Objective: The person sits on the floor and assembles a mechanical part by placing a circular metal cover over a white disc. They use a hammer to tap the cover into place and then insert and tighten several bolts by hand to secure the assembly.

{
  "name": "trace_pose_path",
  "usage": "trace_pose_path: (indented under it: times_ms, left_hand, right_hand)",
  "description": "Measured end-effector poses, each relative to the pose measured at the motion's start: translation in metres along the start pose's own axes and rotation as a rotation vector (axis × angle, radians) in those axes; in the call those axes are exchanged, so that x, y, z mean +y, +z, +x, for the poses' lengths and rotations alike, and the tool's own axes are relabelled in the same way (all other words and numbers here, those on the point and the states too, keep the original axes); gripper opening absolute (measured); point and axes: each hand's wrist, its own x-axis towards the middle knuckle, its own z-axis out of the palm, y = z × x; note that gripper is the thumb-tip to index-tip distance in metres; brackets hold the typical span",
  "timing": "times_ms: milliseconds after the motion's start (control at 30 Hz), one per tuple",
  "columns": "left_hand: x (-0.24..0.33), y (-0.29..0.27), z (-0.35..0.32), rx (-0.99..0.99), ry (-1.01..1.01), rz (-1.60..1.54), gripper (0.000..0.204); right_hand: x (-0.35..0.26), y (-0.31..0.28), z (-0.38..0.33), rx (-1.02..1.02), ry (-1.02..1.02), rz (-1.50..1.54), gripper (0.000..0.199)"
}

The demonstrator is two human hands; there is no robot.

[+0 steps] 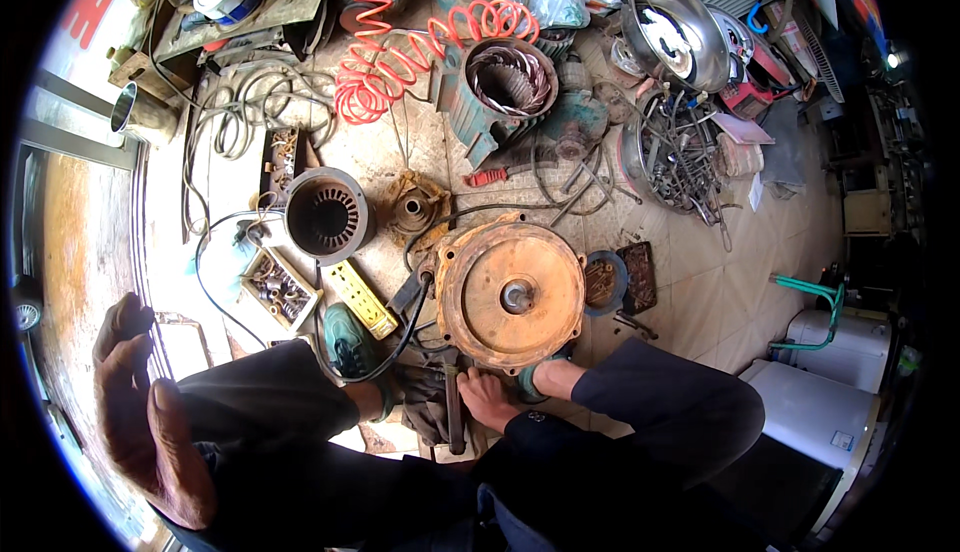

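Raised at the far left, my left hand (145,412) holds nothing; its thumb stands apart from its loosely bent fingers. My right hand (487,399) is low between my feet, fingers curled in against the right side of a dark metal bar (455,414) that looks like a tool handle. What those fingers hold, if anything, is hidden. Dark cloth or gloves (424,404) lie beside the bar. Just beyond my right hand is a rusty, round motor end (470,297) with a short shaft (517,297) at its middle and lugs round its rim.
A hollow motor stator (330,216) and a yellow power strip (360,298) lie left of the rusty part. A box of small hardware (280,287) is nearby. Farther off are a green motor housing (505,87), a red coiled hose (375,82) and a basin of tools (670,147). Cables cross the floor.
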Motion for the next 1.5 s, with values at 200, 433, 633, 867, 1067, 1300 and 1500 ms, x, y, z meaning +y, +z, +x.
trace_pose_path:
  times_ms: [200,433,633,867,1067,1300,1500]
  left_hand:
    - [0.008,0.002,-0.001,-0.003,-0.025,-0.015,0.033]
    - [0.026,0.014,0.001,-0.002,0.005,-0.114,0.031]
    - [0.031,0.02,0.01,-0.043,0.016,-0.137,0.026]
    - [0.009,0.013,0.003,-0.036,0.088,-0.251,0.028]
    - [-0.011,-0.008,-0.007,-0.013,0.138,0.005,0.031]
    - [-0.019,-0.024,-0.004,-0.127,0.198,0.366,0.037]
    - [0.001,-0.01,0.001,-0.203,0.153,0.337,0.037]
  right_hand:
    - [-0.009,-0.02,-0.003,-0.012,0.009,0.012,0.017]
    - [-0.009,-0.008,0.013,-0.194,0.307,0.254,0.017]
    - [0.016,-0.049,0.019,-0.289,0.232,0.488,0.014]
    - [0.039,-0.101,0.006,-0.209,0.421,0.493,0.009]
    - [0.043,-0.057,-0.018,-0.38,0.207,0.378,0.01]
    - [0.012,-0.029,-0.005,-0.084,0.0,0.406,0.013]
    - [0.019,-0.011,0.004,-0.011,-0.287,0.228,0.011]
